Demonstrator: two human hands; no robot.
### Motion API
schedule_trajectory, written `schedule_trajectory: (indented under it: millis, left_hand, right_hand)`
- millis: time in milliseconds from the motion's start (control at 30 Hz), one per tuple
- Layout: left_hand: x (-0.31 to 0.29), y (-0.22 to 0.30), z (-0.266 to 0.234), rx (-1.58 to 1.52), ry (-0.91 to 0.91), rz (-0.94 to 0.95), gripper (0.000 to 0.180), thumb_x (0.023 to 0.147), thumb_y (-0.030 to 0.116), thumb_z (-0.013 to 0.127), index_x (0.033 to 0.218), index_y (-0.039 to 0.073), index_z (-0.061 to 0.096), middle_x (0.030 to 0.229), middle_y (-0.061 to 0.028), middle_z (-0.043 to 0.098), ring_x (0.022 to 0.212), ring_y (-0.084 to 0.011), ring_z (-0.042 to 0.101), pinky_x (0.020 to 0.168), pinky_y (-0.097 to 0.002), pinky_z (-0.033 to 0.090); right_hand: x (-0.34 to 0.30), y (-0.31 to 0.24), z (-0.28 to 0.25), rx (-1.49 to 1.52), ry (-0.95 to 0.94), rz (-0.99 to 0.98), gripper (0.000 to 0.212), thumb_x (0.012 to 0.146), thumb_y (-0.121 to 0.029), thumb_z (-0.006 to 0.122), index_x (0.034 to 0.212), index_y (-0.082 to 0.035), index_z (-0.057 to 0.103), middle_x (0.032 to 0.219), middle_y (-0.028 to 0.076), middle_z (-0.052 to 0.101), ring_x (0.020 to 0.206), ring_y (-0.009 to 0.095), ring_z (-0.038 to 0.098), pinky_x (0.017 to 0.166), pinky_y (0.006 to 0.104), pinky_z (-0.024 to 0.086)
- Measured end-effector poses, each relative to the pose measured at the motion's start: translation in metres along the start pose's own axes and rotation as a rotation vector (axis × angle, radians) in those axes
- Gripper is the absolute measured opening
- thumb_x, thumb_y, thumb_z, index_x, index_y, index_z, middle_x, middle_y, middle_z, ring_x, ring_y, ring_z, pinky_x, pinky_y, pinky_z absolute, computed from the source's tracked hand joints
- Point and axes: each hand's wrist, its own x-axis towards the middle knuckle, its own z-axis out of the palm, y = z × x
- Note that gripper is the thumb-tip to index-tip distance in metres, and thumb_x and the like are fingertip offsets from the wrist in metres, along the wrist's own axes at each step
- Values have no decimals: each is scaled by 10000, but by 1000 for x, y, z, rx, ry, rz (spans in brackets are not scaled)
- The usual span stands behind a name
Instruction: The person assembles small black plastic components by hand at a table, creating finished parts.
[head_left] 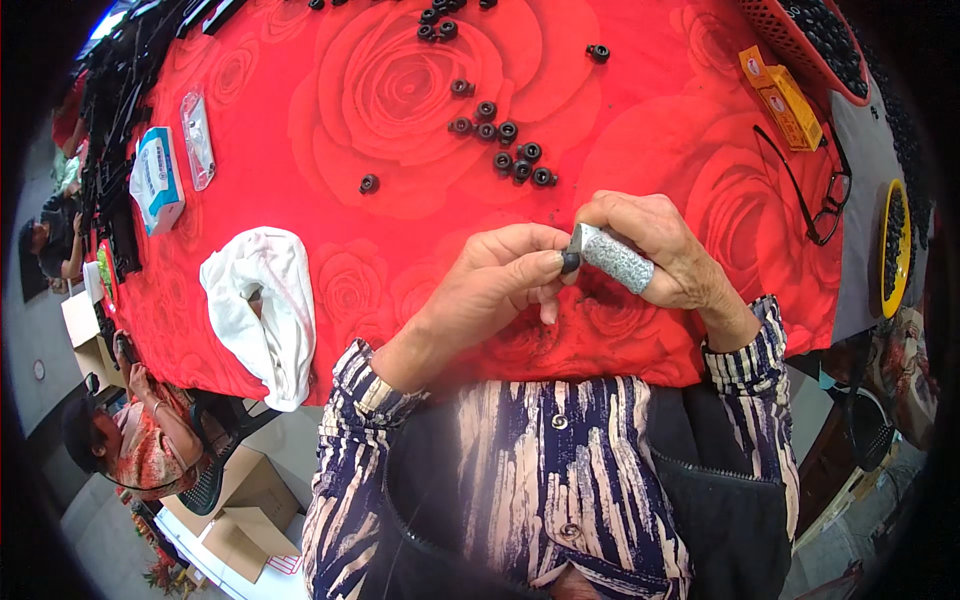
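Observation:
Between the thumb and fingers of my left hand [495, 275] is a small round black part [571, 263]. My right hand [665, 240] grips a short tool [618, 260] with a thick, speckled silver-grey handle. Its dark, blade-like tip meets the black part, and my two hands nearly touch there. Fingers partly cover both things, so the exact contact is hidden. Further up the red cloth lie several loose black parts [486, 131] of similar look, with a single one [369, 184] off to the left.
A white cloth item [260, 300] lies left, below a tissue pack [158, 180] and clear packet [198, 140]. To the right are eyeglasses [830, 205], an orange box [782, 100], a red basket [800, 45] and a yellow bowl [893, 250]. Another person [140, 440] sits at lower left.

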Motion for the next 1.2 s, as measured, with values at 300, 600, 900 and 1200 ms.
schedule_trajectory:
  millis: [300,600,900,1200]
  left_hand:
    - [4,5,-7,-78,10,71,235,919,148,555,1079,-22,568,872,-60,591,687,-95,560,597,-242,506]
    - [0,1,-3,-38,57,112,208,921,122,544,1072,-16,578,890,-68,615,678,-108,593,581,-245,531]
    - [-1,-2,2,-180,-11,-46,244,930,152,541,1101,-21,567,906,-66,624,689,-98,583,587,-238,509]
    - [-2,-5,7,3,67,38,243,916,164,564,1086,-7,590,873,-63,631,696,-126,592,577,-244,490]
  right_hand:
    - [-3,-6,5,-131,-163,-150,248,717,-128,653,932,-39,567,744,85,566,641,284,579,548,362,448]
    - [2,-15,4,-101,162,-136,311,714,-70,702,994,-17,576,740,94,553,609,231,557,530,315,438]
    - [1,-4,26,-190,317,-358,380,657,-56,723,1010,15,604,744,90,574,572,214,564,488,314,447]
    - [-3,-5,22,-297,311,-422,351,630,-52,712,957,7,599,692,76,554,541,200,552,465,317,424]
